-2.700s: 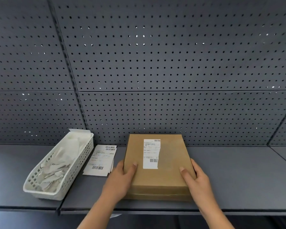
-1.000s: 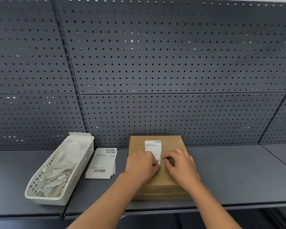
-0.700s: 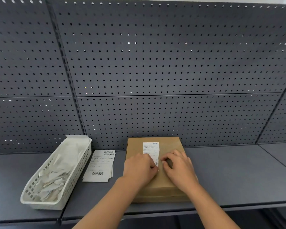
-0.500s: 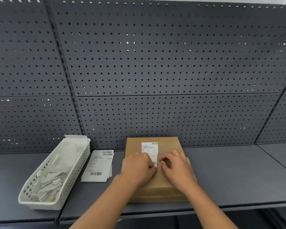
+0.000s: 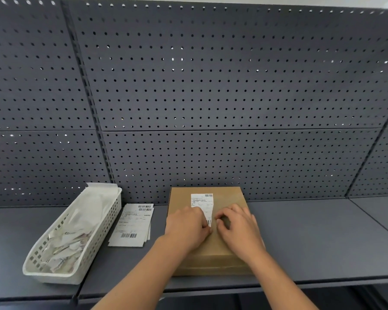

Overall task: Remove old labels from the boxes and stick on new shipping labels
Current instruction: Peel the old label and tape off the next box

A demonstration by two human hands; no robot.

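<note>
Dark pegboard wall point(image 5: 211, 86) at the far side; grey shelf point(image 5: 311, 231) runs left to right below it. Flat cardboard box point(image 5: 231, 249) lies lid-up at mid-shelf, far edge close to the wall. White slotted basket point(image 5: 103, 220) at left holds crumpled paper scraps. Stack of new labels point(image 5: 132, 224) lies flat between basket and box, apart from both. Old label point(image 5: 202, 201) is on the box lid, left of the lid's centre, long axis running far to near; far end with barcode lies flat, near end tapers to a narrow strip between the two hands. Left hand point(image 5: 186, 227) rests on the lid and covers the label's near-left part, fingers curled toward the strip. Right hand point(image 5: 238, 227) sits just right of the strip, fingers curled, tips down at the lid by the label's near-right corner. Cannot tell whether either hand has paper pinched; the contact is hidden under the knuckles. Judgement: step in hand is lifting the near corner. The free edge lies between the hands, nearer the left thumb side, so the peel should run along the long axis, near to far, with the other hand holding the box down. Risk: label tears across the narrow strip.
</note>
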